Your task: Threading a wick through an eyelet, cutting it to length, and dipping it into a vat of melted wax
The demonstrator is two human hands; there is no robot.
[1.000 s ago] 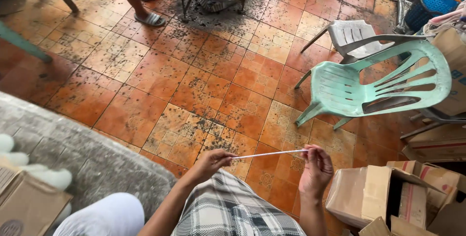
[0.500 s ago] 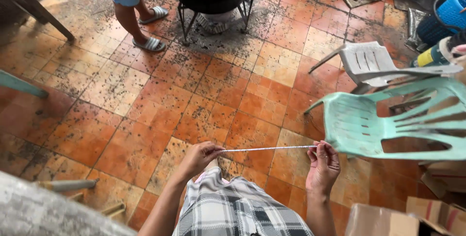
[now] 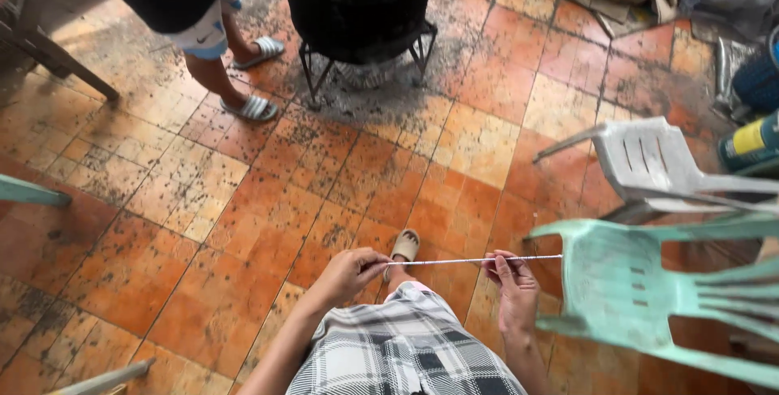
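Note:
A thin white stick lies level between my two hands, above my checked shorts. My left hand pinches its left end with closed fingers. My right hand grips it nearer the right end, and the tip pokes out past the fingers toward the green chair. My sandalled foot shows on the floor just beyond the stick.
A green plastic chair stands close on my right, with a white plastic chair behind it. A black stove on a metal stand sits ahead on soot-stained orange tiles. Another person's legs in sandals stand beside it.
The view has tilted forward, so the stove and the other person now fill more of the top. My right hand has slid inward along the stick, leaving its tip exposed.

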